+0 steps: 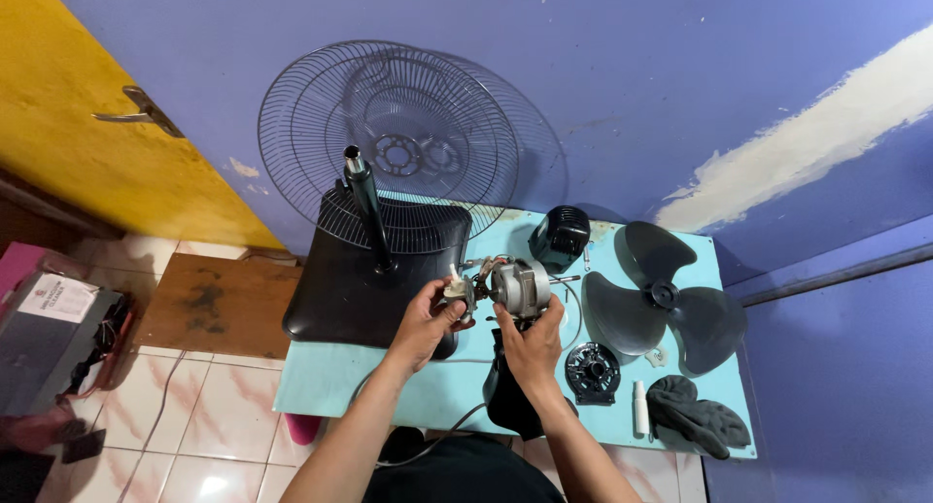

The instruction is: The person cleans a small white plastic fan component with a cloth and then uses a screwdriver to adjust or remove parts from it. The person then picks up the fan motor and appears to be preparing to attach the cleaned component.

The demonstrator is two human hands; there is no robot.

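A grey metal fan motor with wires and a small gear part at its left end is held above the light blue table. My right hand grips the motor from below. My left hand pinches the small part at the motor's left end. A black fan neck piece lies under my right wrist. The black square fan base with its upright pole stands just left of my hands.
A wire fan guard leans on the blue wall behind the base. A dark three-blade propeller, a black motor cover, a round black part, a white tube and a dark cloth lie on the table's right side. A wooden board lies on the tiled floor at left.
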